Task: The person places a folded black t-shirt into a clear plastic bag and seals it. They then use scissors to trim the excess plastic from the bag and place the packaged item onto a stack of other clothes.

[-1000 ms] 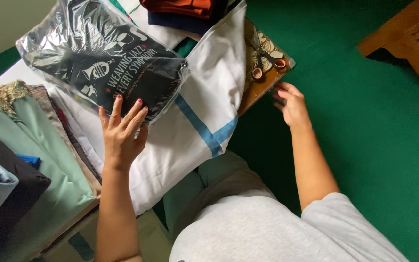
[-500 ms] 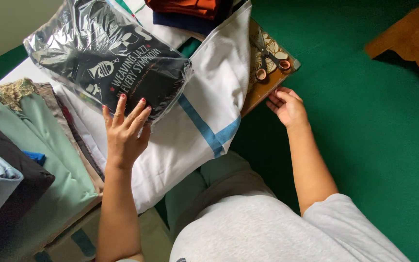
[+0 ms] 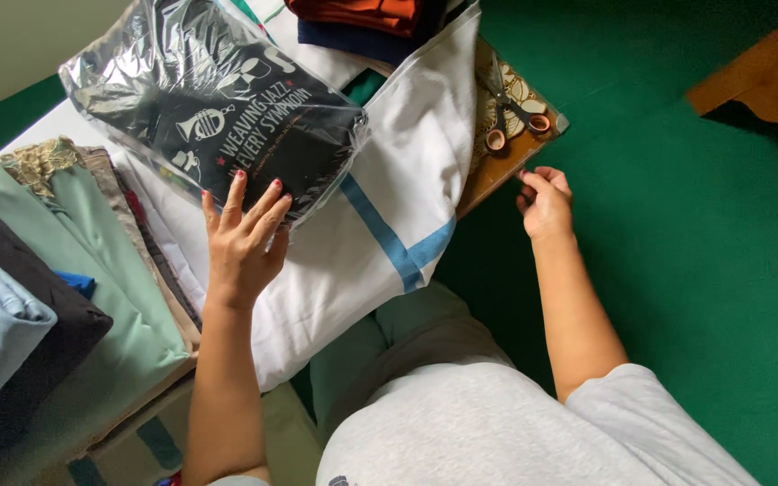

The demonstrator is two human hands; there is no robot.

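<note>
Left hand [image 3: 243, 241] flat, fingers spread wide, pressing near edge of black shirt in clear plastic bag [image 3: 213, 112]; nothing pinched, grip open. Bagged shirt lying tilted at 11 o'clock from that hand, on top of white cloth with blue stripe [image 3: 380, 225]. Right hand [image 3: 544, 202] at 3 o'clock, fingers loosely curled, touching edge of patterned board [image 3: 506, 148]; holding nothing, as far as visible. Scissors with orange handles [image 3: 513, 121] resting on that board, just past right fingertips at 11 o'clock. Folded green cloth [image 3: 74, 261] and dark and pale blue folded pieces at 9 o'clock of left hand; orange and navy folded stack [image 3: 362, 22] at 12 o'clock. Green floor [image 3: 677, 252] to the right.

Risk, judged: slick plastic likely to slide off sloped white cloth under flat palm only; scissors near board edge, nudge from right hand could tip them off.

Versus half a second ago: bag position roughly same, left hand same spot, right hand shifted slightly off board corner.
</note>
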